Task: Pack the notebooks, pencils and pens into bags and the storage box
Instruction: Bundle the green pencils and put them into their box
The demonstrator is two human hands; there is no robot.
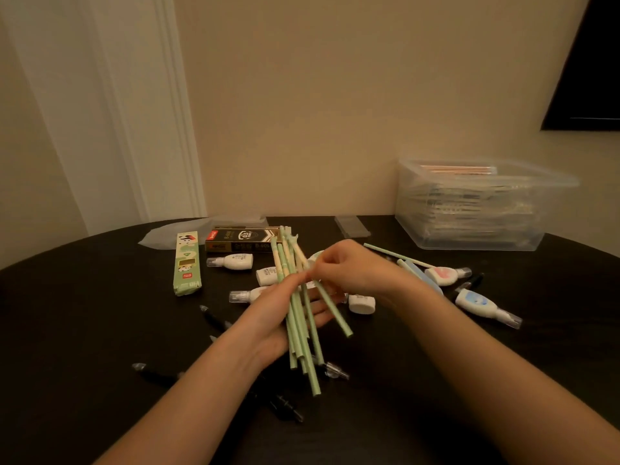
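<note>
My left hand (268, 322) lies palm up over the table's middle and holds a bundle of pale green pencils (300, 333) that fans toward me and away. My right hand (349, 268) pinches one green pencil (332, 308) at the bundle's right side, its fingers curled round the shaft. Two more green pencils (396, 255) lie on the dark table (84, 330) behind my right wrist. The clear storage box (476, 206), with notebooks stacked inside, stands at the back right. Black pens (214, 318) lie scattered under and left of my left forearm.
A green pencil carton (187, 263) and a black pen box (241, 239) lie at the back left, with clear plastic bags (167, 234) behind them. Several white correction-tape and glue bottles (483, 305) are scattered around my hands. A wall runs close behind the table.
</note>
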